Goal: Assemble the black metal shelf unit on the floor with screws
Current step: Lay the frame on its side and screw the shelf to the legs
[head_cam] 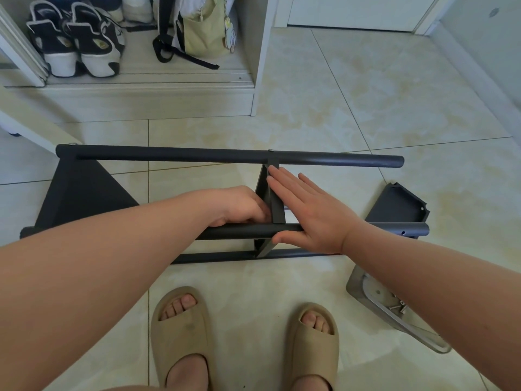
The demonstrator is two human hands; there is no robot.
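The black metal shelf unit lies on its side on the tiled floor, with a far pole (197, 155), a near pole (239, 231) and a third pole (220, 256) below. A triangular shelf panel (81, 190) sits at its left end. A middle shelf panel (275, 204) stands on edge between the poles. My right hand (307, 213) presses flat against the right face of that middle panel, fingers straight, thumb by the near pole. My left hand (242, 206) is curled against the panel's left face; what its fingers hold is hidden. A loose black panel (400, 206) lies at the right.
A clear tray (377, 294) with a few screws (399, 306) lies on the floor at the right, partly under my right forearm. My feet in beige slippers (180, 334) stand just in front of the shelf. A cabinet with shoes (76, 43) and a bag (203, 26) is beyond.
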